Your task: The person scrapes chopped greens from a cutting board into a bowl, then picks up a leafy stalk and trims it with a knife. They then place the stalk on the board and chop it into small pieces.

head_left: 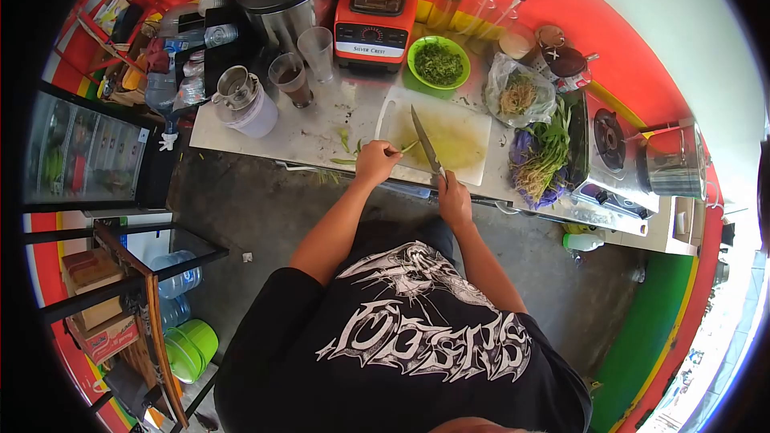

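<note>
My right hand [455,199] is wrapped round the handle of a knife [426,139], its blade pointing away from me over the white cutting board [473,162]. At the board's left edge, my left hand [378,162] pinches a thin green stalk [409,147] whose end reaches toward the blade. Green scraps [345,141] lie on the metal counter left of the board. Behind the board, a green bowl [414,64] holds chopped greens [439,62]. A bundle of leafy greens with roots [549,152] rests right of the board.
A plastic bag with roots [520,95] sits behind the greens. The red blender [372,30], glasses [290,78] and a white tub [250,115] stand at the back left. A gas stove [611,140] with a pot [674,162] is at the right.
</note>
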